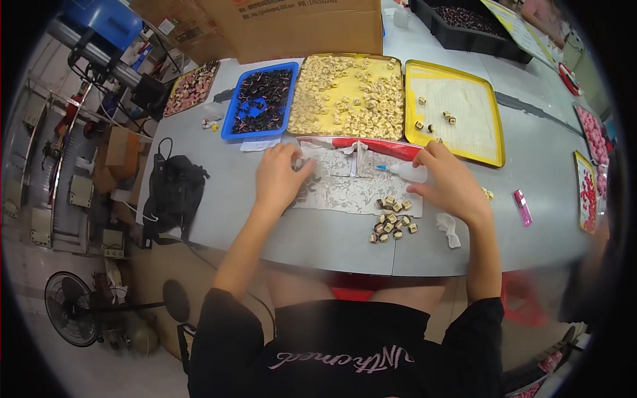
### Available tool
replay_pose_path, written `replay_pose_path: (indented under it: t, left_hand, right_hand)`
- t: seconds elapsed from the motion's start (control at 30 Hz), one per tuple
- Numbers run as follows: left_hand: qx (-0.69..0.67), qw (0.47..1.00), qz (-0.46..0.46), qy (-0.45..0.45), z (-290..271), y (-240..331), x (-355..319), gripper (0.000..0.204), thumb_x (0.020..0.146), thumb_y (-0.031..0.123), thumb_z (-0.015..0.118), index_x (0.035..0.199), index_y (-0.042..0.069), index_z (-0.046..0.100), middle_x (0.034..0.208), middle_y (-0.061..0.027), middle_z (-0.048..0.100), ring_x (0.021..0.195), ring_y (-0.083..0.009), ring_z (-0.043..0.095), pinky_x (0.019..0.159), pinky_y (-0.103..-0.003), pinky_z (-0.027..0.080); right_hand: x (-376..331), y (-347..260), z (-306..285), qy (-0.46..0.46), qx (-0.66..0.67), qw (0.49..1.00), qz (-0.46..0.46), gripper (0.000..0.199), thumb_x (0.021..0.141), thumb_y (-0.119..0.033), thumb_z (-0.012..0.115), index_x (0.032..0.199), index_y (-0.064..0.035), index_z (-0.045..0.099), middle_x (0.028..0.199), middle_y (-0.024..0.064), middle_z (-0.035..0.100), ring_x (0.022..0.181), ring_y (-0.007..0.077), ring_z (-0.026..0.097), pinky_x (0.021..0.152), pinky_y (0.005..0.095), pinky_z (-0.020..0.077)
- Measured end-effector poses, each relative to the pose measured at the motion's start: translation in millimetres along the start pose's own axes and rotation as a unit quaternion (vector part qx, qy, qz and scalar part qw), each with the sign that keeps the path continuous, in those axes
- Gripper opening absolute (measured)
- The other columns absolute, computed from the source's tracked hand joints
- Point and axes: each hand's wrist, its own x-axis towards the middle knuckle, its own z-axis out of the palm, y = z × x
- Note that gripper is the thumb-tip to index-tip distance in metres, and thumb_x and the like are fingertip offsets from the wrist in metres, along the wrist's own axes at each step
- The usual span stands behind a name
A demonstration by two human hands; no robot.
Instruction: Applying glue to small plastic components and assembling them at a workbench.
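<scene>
My left hand point(280, 174) is over the left end of a worn, speckled paper mat point(342, 194). Its thumb and fingers are bent together around something small that I cannot make out. At the mat's right end, my right hand point(450, 182) has thumb and forefinger apart on either side of a white squeeze bottle point(410, 173) with a blue needle tip, lying sideways. A small upright metal piece point(359, 164) stands mid-mat. Several small cream-and-dark block-shaped parts point(393, 222) are heaped by the mat's front right edge.
Behind the mat are a blue tray point(231, 113) of dark parts, a yellow tray point(345, 79) of cream parts and another yellow tray point(488, 113) holding few parts. Crumpled tissue point(448, 229) and a pink packet point(523, 207) lie right; a black bag point(176, 192) lies left. A cardboard box point(305, 30) stands behind.
</scene>
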Motion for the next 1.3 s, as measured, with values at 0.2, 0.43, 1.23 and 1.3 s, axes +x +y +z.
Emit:
replay_pose_path:
  t: [0.2,0.43,1.23,1.3]
  left_hand:
    - [-0.011,0.999,-0.024,-0.043,7,5,4,0.024,0.070,0.020,0.073,0.074,0.005,0.055,0.071,-0.0080,0.058,0.073,-0.0271,0.057,0.064,-0.040,0.044]
    - [-0.021,0.998,-0.031,-0.045,8,7,4,0.019,0.072,0.013,0.072,0.075,0.001,0.057,0.072,-0.0080,0.062,0.067,-0.0200,0.059,0.062,-0.032,0.046]
    - [-0.267,0.962,-0.040,0.029,-4,8,6,0.012,0.079,0.005,0.066,0.089,-0.001,0.063,0.080,-0.0104,0.068,0.070,-0.0163,0.068,0.062,-0.026,0.053]
    - [-0.334,0.942,-0.028,0.026,-5,15,5,0.011,0.081,0.002,0.064,0.092,-0.002,0.063,0.083,-0.0093,0.069,0.074,-0.0153,0.068,0.067,-0.025,0.054]
  right_hand:
    - [-1,4,11,0.020,-0.037,0.999,-0.010,0.036,0.069,-0.014,0.074,0.094,-0.0013,0.051,0.092,0.0135,0.052,0.091,0.0318,0.054,0.077,0.0397,0.0454]
    - [1,5,22,0.026,-0.050,0.998,-0.033,0.038,0.071,-0.014,0.072,0.100,-0.0033,0.049,0.095,0.0140,0.052,0.093,0.0332,0.054,0.077,0.0409,0.0448]
    - [7,8,15,0.045,-0.044,0.997,-0.045,0.034,0.071,-0.015,0.071,0.097,-0.0042,0.052,0.093,0.0120,0.054,0.089,0.0311,0.056,0.074,0.0391,0.0463]
    - [10,9,14,0.081,-0.011,0.995,-0.057,0.035,0.069,-0.014,0.072,0.097,-0.0035,0.053,0.091,0.0122,0.054,0.087,0.0316,0.055,0.074,0.0376,0.0463]
